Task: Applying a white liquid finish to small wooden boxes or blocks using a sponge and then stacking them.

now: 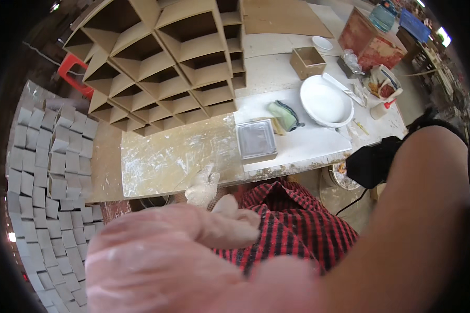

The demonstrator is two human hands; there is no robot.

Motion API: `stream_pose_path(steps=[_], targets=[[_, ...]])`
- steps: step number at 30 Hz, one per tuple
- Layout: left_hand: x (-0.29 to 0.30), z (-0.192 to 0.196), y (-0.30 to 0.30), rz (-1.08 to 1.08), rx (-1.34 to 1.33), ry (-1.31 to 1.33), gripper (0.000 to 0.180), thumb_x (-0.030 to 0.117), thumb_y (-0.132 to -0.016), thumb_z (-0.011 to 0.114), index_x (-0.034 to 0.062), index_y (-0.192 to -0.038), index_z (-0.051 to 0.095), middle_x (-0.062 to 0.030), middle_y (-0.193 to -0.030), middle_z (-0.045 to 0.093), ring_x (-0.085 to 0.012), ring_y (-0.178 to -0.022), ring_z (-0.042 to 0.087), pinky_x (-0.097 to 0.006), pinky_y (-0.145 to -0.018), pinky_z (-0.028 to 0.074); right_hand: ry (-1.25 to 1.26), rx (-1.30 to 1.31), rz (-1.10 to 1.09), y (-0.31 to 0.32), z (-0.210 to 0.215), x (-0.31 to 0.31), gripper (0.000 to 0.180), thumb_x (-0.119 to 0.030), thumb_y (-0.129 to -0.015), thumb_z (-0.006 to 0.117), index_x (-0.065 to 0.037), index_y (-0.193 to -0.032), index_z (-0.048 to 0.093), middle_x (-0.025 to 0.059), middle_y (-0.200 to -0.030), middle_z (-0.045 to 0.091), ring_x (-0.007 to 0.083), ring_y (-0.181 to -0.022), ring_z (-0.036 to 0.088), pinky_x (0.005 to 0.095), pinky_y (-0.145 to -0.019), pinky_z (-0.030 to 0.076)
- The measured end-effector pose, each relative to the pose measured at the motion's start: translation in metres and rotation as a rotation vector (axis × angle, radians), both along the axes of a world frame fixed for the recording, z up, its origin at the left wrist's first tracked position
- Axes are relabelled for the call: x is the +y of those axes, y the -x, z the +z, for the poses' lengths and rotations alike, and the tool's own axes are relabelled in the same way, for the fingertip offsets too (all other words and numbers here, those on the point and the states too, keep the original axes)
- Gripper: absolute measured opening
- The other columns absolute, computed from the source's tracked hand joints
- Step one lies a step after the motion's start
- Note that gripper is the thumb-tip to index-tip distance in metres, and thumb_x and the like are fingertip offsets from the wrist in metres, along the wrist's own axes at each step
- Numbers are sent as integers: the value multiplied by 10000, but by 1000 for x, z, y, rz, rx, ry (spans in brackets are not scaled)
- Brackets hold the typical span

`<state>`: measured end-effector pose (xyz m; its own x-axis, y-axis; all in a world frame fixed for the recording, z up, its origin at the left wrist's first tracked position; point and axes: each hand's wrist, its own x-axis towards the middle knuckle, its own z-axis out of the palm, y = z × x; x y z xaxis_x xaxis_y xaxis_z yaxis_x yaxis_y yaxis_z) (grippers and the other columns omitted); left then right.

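Note:
Very close to the camera, my right hand [167, 255] looms large and blurred across the lower left. Its fingers curl loosely back, pale coverings on some fingertips, and they stand apart from the thumb with nothing visible between them. Beyond it, my left hand [201, 189] in a whitish glove or coating is by the front edge of the worktable [177, 161]. Its fingers point away and look slightly apart, holding nothing that I can see. Nearest on the table is a square open-topped box [257, 140] with a grey inside. Beside it lies a crumpled green cloth [283, 113].
Stacked open brown boxes [177, 62] fill the table's far left. Many small grey boxes [47, 208] stand at left. A white basin [326, 101], a brown box [308, 62] and a red-capped bottle [381, 109] sit at right. A bucket [342, 177] is below the edge.

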<state>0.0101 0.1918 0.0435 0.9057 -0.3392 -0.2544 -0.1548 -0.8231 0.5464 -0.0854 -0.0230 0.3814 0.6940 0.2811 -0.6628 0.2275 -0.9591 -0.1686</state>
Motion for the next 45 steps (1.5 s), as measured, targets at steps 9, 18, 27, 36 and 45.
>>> stream_pose_path(steps=[9,18,27,36,45], targets=[[-35,18,-3,-30,-114,-160,446,350,-862,500,57,-1196,533,-188,-1083,596,-332,-1014,567,-391,-865,436,43,-101,-194,-45,-19,-36,255,-132,-775,491,58,-859,641,190,-847,646,285,-738,641,390,-638,513],[-38,-42,-10,133,39,140,437,246,-874,535,-24,-1216,504,-184,-1234,523,-266,-1162,487,-327,-973,362,-14,-303,-34,-137,-176,-132,287,-199,-772,493,16,-894,639,206,-891,635,326,-769,622,402,-695,492],[-81,-84,-43,384,208,663,417,283,-906,506,-14,-1198,532,-146,-1161,579,-211,-1057,548,-308,-893,416,-285,-441,-227,-162,-310,-194,341,-284,-814,501,-71,-1059,605,197,-966,623,361,-894,586,380,-813,461],[-112,-62,-43,474,241,175,530,426,-902,480,0,-1216,516,-174,-1128,593,-271,-1064,551,-329,-892,412,-127,-576,-592,-149,-389,-182,632,-324,-783,623,-55,-1306,390,171,-1112,566,305,-1026,551,357,-864,449],[-127,-53,-36,487,377,621,498,316,-873,581,-5,-1242,488,-141,-1218,524,-218,-1116,486,-318,-937,380,-52,-475,-640,-171,-410,-178,743,-330,-719,697,-3,-1293,358,169,-1045,556,306,-992,540,370,-866,440]])
